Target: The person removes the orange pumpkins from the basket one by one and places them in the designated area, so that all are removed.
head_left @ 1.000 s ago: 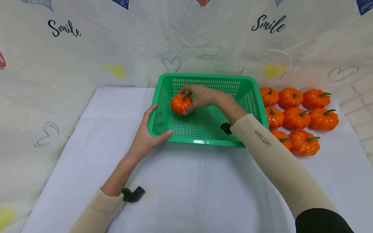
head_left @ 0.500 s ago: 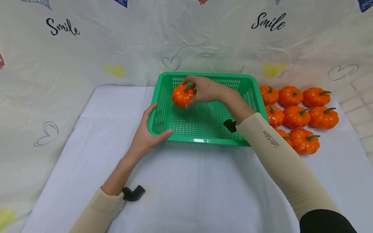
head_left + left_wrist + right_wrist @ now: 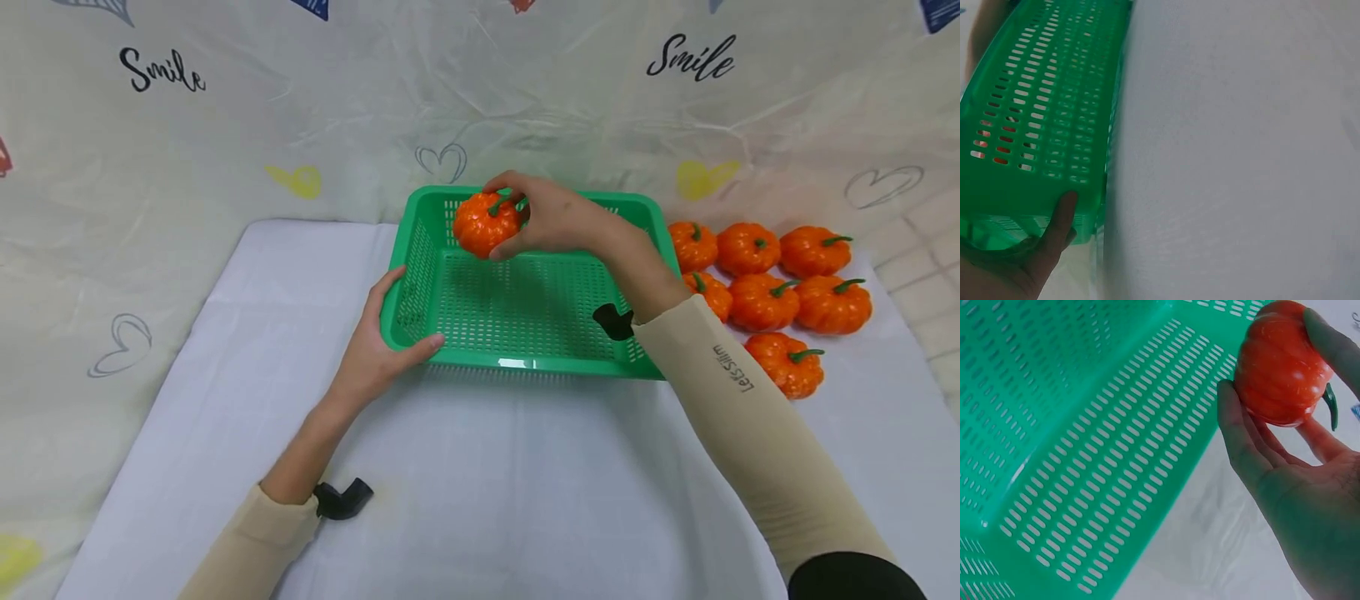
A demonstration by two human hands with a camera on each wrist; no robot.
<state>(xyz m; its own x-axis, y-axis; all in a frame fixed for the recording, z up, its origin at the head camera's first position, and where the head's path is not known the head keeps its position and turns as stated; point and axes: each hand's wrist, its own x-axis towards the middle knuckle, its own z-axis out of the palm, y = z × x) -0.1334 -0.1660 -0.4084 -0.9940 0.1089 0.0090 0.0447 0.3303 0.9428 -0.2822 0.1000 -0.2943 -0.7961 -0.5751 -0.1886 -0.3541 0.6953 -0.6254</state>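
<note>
In the head view a green plastic basket (image 3: 525, 365) with slotted walls stands on the white-covered table. Over its back left part my right hand (image 3: 558, 218) holds a small orange pumpkin (image 3: 483, 225) with a green stem. The right wrist view shows the fingers and thumb round the glossy pumpkin (image 3: 1282, 369), above the basket's slotted side. My left hand (image 3: 375, 346) grips the basket's front left corner, thumb along the front rim and fingers on the left side. In the left wrist view a fingertip of that hand (image 3: 1041, 256) presses the basket's outer wall (image 3: 1022, 187).
Several more orange pumpkins (image 3: 763, 303) lie in rows right of the basket, one partly behind the right sleeve (image 3: 757, 417). White cloth (image 3: 480, 483) covers the table in front. A printed sheet (image 3: 360, 108) hangs behind, close to the basket's back edge.
My right hand has lifted the pumpkin up from the basket floor, moving it back and slightly right. The left hand stays at the basket corner.
</note>
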